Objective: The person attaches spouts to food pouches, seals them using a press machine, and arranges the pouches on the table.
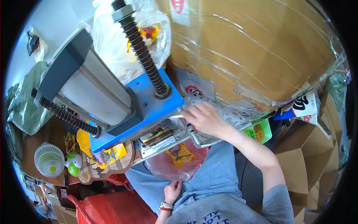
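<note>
My left hand [172,191] rests on my lap, its fingers closed at the near edge of a clear pinkish plastic bag [164,166]. Inside that bag lies a yellow printed packet [180,154]. My right hand [203,118] is raised at the right end of the press's blue plate [147,108], fingers curled and slightly blurred. Whatever they pinch is too unclear to name. Just below that hand is a metal rod-like part [193,135]. Under the blue plate sits a metal die block [156,140] with brass-coloured strips.
A grey cylinder [95,87] and spring rods [143,52] tower over the plate. Behind stands a large taped carton [261,48]. To the left are a small fan [49,159] and a wooden board [87,168]; a red bag [112,209] hangs below. A green tray [261,131] lies right.
</note>
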`<state>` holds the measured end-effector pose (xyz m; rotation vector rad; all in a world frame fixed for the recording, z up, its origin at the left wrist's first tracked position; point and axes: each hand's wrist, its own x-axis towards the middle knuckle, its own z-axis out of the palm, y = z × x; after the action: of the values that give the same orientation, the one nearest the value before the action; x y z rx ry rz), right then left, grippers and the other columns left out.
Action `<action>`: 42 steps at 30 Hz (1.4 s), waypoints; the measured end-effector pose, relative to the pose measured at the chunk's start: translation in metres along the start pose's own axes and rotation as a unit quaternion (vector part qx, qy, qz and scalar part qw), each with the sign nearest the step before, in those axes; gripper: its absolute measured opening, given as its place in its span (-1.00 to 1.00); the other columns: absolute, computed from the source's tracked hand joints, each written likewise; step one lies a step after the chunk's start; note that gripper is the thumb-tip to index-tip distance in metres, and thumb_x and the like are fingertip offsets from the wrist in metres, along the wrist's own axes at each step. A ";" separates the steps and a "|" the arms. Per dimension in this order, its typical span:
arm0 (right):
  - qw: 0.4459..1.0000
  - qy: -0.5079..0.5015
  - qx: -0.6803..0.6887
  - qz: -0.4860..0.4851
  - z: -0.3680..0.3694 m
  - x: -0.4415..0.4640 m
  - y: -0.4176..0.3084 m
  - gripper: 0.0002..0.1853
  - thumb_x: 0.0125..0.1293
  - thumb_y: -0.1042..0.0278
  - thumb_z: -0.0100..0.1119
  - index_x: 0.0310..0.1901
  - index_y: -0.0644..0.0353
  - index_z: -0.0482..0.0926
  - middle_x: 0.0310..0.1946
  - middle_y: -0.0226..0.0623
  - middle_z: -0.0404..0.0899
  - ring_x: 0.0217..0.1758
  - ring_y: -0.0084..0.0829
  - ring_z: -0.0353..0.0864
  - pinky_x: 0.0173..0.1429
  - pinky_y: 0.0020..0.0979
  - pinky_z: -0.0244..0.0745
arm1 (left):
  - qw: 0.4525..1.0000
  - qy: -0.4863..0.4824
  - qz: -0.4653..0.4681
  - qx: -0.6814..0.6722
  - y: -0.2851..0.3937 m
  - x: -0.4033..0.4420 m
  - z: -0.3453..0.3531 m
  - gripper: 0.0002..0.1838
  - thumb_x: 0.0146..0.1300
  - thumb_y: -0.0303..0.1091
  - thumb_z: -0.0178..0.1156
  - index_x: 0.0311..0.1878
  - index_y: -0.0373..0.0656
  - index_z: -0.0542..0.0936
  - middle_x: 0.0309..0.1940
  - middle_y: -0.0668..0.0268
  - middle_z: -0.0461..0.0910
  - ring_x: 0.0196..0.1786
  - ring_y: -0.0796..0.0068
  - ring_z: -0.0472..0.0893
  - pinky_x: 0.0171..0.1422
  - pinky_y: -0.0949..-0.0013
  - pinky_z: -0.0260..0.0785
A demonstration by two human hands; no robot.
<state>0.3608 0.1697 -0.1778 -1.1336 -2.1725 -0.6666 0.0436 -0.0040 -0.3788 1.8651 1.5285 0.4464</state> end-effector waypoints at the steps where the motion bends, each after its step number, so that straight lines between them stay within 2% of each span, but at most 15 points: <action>1: 0.999 -0.026 0.046 0.010 0.012 0.009 -0.002 -0.72 0.15 0.41 0.21 -0.08 0.05 0.67 -0.21 -0.35 0.58 -0.18 -0.33 0.58 -0.20 -0.26 0.51 | 1.000 -0.002 0.003 0.003 0.000 0.000 0.000 -0.78 0.38 -0.12 0.23 -0.07 0.04 0.73 -0.55 0.25 0.67 -0.48 0.20 0.69 -0.35 0.19 0.52; 5: 0.991 -0.062 0.114 0.016 0.066 0.032 -0.010 -0.80 0.20 0.37 0.24 -0.15 0.19 0.67 -0.23 -0.25 0.55 -0.09 -0.23 0.55 -0.03 -0.24 0.53 | 0.999 -0.013 -0.018 -0.032 0.001 0.000 0.001 -0.79 0.40 -0.13 0.22 -0.06 0.04 0.73 -0.57 0.28 0.67 -0.49 0.26 0.69 -0.35 0.23 0.52; 7: 0.944 -0.104 0.250 0.186 0.071 0.039 -0.009 -0.80 0.16 0.39 0.27 -0.17 0.22 0.69 -0.18 -0.19 0.54 -0.05 -0.13 0.52 0.06 -0.16 0.51 | 0.999 -0.017 -0.024 -0.035 0.000 -0.001 0.000 -0.79 0.40 -0.14 0.21 -0.06 0.05 0.73 -0.57 0.29 0.67 -0.49 0.29 0.69 -0.35 0.24 0.51; 11: 0.979 -0.052 0.149 0.130 0.090 0.021 0.008 -0.84 0.16 0.41 0.28 -0.24 0.23 0.71 -0.13 -0.16 0.53 0.02 -0.09 0.48 0.14 -0.09 0.45 | 0.999 -0.018 -0.025 -0.034 -0.005 -0.001 0.002 -0.79 0.41 -0.14 0.21 -0.06 0.03 0.73 -0.57 0.30 0.67 -0.49 0.32 0.69 -0.35 0.27 0.51; 13: 0.962 -0.055 0.257 0.081 0.091 0.018 0.012 -0.87 0.16 0.41 0.26 -0.29 0.22 0.72 -0.15 -0.15 0.54 0.07 -0.09 0.45 0.19 -0.08 0.39 | 0.999 -0.022 -0.028 -0.034 -0.006 -0.001 0.002 -0.79 0.41 -0.14 0.21 -0.06 0.02 0.73 -0.57 0.30 0.67 -0.49 0.33 0.69 -0.35 0.27 0.51; 17: 0.986 -0.063 0.124 0.095 0.089 0.027 0.001 -0.87 0.16 0.39 0.26 -0.30 0.20 0.72 -0.15 -0.17 0.54 0.08 -0.15 0.44 0.17 -0.13 0.34 | 0.999 -0.022 -0.019 -0.030 -0.005 0.000 0.002 -0.78 0.41 -0.14 0.21 -0.06 0.00 0.73 -0.58 0.30 0.67 -0.49 0.34 0.70 -0.35 0.29 0.51; 19: 0.968 -0.096 0.114 0.201 0.078 0.034 -0.012 -0.77 0.16 0.34 0.29 -0.13 0.12 0.71 -0.03 -0.11 0.50 0.13 -0.11 0.39 0.23 -0.11 0.27 | 0.999 -0.017 -0.016 -0.030 -0.004 0.000 0.003 -0.78 0.42 -0.14 0.21 -0.06 0.00 0.73 -0.58 0.30 0.67 -0.49 0.34 0.70 -0.34 0.29 0.51; 24: 0.977 -0.061 0.043 0.201 0.053 0.027 -0.025 -0.78 0.13 0.33 0.30 -0.18 0.15 0.72 -0.08 -0.21 0.54 0.12 -0.15 0.40 0.22 -0.13 0.28 | 0.999 -0.015 -0.027 -0.041 -0.001 0.000 0.000 -0.78 0.42 -0.14 0.21 -0.07 0.00 0.73 -0.57 0.31 0.68 -0.49 0.36 0.71 -0.33 0.30 0.52; 26: 0.979 -0.096 0.134 0.117 0.056 0.021 -0.017 -0.86 0.09 0.38 0.26 -0.34 0.19 0.75 -0.22 -0.25 0.66 0.09 -0.21 0.48 0.17 -0.23 0.33 | 0.999 -0.018 -0.027 -0.041 0.000 -0.002 0.001 -0.78 0.42 -0.14 0.21 -0.07 0.00 0.73 -0.57 0.31 0.69 -0.49 0.36 0.71 -0.33 0.31 0.52; 29: 0.983 -0.096 0.114 0.111 0.070 0.022 -0.020 -0.85 0.07 0.33 0.25 -0.40 0.18 0.74 -0.36 -0.29 0.69 0.07 -0.22 0.52 0.16 -0.23 0.36 | 0.999 -0.023 -0.027 -0.031 -0.002 0.000 0.001 -0.77 0.42 -0.13 0.21 -0.07 0.00 0.74 -0.57 0.32 0.68 -0.49 0.36 0.70 -0.33 0.31 0.51; 32: 0.992 -0.086 0.039 0.087 0.109 0.026 -0.023 -0.83 0.08 0.26 0.27 -0.45 0.16 0.73 -0.42 -0.26 0.68 0.04 -0.20 0.53 0.15 -0.21 0.37 | 0.999 -0.010 -0.024 -0.025 -0.003 -0.001 0.005 -0.78 0.40 -0.12 0.21 -0.10 0.02 0.74 -0.56 0.27 0.68 -0.49 0.26 0.70 -0.33 0.23 0.52; 35: 0.992 -0.070 0.068 0.077 0.121 0.021 -0.021 -0.80 0.10 0.23 0.28 -0.48 0.19 0.72 -0.34 -0.19 0.68 0.01 -0.18 0.54 0.15 -0.21 0.36 | 0.989 0.035 0.060 0.130 0.006 0.000 0.006 -0.81 0.36 -0.11 0.21 -0.15 0.07 0.73 -0.56 0.14 0.66 -0.48 0.06 0.67 -0.38 0.04 0.51; 39: 0.964 -0.136 0.194 0.117 0.074 0.026 -0.016 -0.82 0.19 0.34 0.19 -0.27 0.28 0.63 -0.18 -0.04 0.62 0.05 0.00 0.57 0.16 -0.05 0.45 | 0.988 0.039 0.092 0.121 0.020 0.009 0.010 -0.81 0.36 -0.10 0.21 -0.14 0.10 0.73 -0.58 0.13 0.65 -0.51 0.06 0.67 -0.39 0.04 0.50; 41: 0.954 -0.089 0.227 0.176 0.078 0.026 -0.016 -0.79 0.23 0.32 0.17 -0.21 0.28 0.61 -0.21 0.07 0.62 -0.08 0.10 0.60 0.00 0.02 0.53 | 0.989 0.019 0.096 0.108 0.020 0.013 0.014 -0.81 0.36 -0.09 0.22 -0.12 0.11 0.72 -0.56 0.13 0.66 -0.50 0.06 0.67 -0.38 0.05 0.51; 42: 0.954 -0.087 0.226 0.180 0.081 0.028 -0.016 -0.79 0.23 0.32 0.17 -0.21 0.28 0.61 -0.21 0.07 0.62 -0.08 0.10 0.60 0.00 0.02 0.53 | 0.989 0.017 0.099 0.111 0.019 0.014 0.016 -0.81 0.36 -0.09 0.22 -0.12 0.11 0.72 -0.56 0.13 0.66 -0.50 0.06 0.67 -0.38 0.05 0.51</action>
<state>0.3120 0.2310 -0.2174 -1.3139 -2.0299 0.0924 0.0708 0.0036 -0.3793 2.2045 1.4709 0.4123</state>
